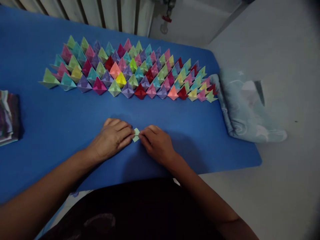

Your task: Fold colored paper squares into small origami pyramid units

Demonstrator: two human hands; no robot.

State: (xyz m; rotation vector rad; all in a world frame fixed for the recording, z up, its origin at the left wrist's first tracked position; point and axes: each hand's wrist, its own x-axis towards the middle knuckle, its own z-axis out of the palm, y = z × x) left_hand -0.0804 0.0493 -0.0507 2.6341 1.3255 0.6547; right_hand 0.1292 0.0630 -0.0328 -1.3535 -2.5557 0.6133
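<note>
A small piece of folded pale green paper (136,135) is held between my two hands, low over the blue surface. My left hand (113,135) pinches its left side with thumb and fingers. From the right, my right hand (156,141) pinches the opposite side. The paper's upper and lower points show between the fingertips, while its ends are hidden by them. Beyond my hands stand several rows of folded paper boats (127,90) in green, pink, purple, blue, red, yellow and orange, packed close together.
The blue surface (75,120) has rounded corners at the right. A folded grey-blue patterned cloth (245,110) lies over its right edge. At the left edge sits a stack of dark striped cloth (10,116). Behind are a white radiator (110,15) and a red valve handle (167,19).
</note>
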